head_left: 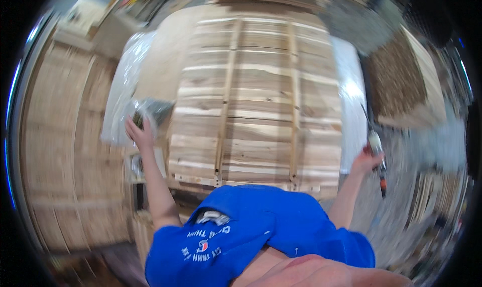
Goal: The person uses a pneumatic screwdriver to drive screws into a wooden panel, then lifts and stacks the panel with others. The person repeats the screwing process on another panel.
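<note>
Slatted wood panel fills centre, two thin battens across it. Left of panel: left hand grips clear plastic bag, dark contents blurred. Right of panel: right hand closed round one red-handled tool.

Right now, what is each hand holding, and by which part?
The left hand grips a crinkled clear plastic bag at its lower edge. The right hand holds a long slim tool around its middle; the blur hides what kind.
</note>
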### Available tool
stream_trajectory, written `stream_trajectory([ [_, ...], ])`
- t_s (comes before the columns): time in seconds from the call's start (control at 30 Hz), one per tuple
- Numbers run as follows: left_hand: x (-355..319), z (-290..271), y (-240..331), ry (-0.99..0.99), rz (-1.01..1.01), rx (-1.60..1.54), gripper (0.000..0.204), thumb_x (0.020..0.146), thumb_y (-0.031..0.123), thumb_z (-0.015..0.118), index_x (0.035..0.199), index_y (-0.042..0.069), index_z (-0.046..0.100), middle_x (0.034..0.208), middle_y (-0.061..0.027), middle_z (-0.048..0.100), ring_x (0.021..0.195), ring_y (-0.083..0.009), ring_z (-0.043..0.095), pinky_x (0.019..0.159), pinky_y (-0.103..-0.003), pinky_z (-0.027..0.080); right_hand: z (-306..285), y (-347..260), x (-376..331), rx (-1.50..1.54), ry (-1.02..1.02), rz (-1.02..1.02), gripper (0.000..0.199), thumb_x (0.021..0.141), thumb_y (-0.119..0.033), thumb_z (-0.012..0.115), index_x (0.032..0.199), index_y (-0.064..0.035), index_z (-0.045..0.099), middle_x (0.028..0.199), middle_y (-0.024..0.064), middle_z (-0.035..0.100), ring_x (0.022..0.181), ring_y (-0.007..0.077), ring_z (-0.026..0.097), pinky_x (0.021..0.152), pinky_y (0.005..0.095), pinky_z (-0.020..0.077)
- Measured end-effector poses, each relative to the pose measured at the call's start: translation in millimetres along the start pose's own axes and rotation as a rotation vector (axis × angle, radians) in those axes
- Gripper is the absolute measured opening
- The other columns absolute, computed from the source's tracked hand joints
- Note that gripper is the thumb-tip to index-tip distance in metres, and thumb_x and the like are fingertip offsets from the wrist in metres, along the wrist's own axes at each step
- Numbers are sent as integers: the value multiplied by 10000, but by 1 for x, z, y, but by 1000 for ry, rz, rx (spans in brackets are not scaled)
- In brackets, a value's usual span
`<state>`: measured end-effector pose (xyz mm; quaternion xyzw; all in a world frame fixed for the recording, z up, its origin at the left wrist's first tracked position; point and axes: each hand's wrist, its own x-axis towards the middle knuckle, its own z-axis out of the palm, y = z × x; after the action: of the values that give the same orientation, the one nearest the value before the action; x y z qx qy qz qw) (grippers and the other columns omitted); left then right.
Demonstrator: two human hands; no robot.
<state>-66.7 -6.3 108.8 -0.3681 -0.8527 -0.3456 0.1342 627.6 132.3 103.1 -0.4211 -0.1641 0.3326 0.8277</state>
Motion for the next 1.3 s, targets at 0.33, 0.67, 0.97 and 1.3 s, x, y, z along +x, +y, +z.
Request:
stream_trajectory([
  [0.33, -201, 21, 126, -777, 371, 66, 625, 815, 386, 558, 1355, 151, 348, 1359, -259, 288, 1266, -391, 282, 1024, -493, 245, -61, 38, -15, 627, 670, 445, 534, 784, -467, 514, 1061, -10, 495, 850, 156, 597, 718, 237, 630, 618, 312, 571],
  [0.67, -208, 23, 142, -666, 465, 90, 585, 781, 245, 584, 1327, 156, 391, 1267, -305, 386, 1187, -429, 376, 978, -473, 336, 36, 42, -34, 908, -492, 741, 514, 863, -428, 450, 1066, 37, 534, 1014, 183, 599, 940, 288, 597, 834, 402, 483],
  [0.97, -210, 17, 145, -740, 406, 50, 676, 770, 258, 609, 1376, 206, 312, 1321, -263, 338, 1223, -389, 338, 1008, -459, 302, -5, -26, -139, 105, -280, 669, 296, 855, -273, 528, 1041, -42, 532, 800, 59, 597, 694, 177, 605, 603, 296, 504],
  [1.3, -232, 3, 140, -502, 598, -15, 632, 759, 205, 629, 1329, 132, 365, 1387, -196, 265, 1249, -409, 265, 1008, -495, 279, -233, -83, -239, -359, 153, 528, 137, 834, -200, 533, 874, -72, 561, 684, 20, 555, 565, 121, 549, 469, 258, 418],
])
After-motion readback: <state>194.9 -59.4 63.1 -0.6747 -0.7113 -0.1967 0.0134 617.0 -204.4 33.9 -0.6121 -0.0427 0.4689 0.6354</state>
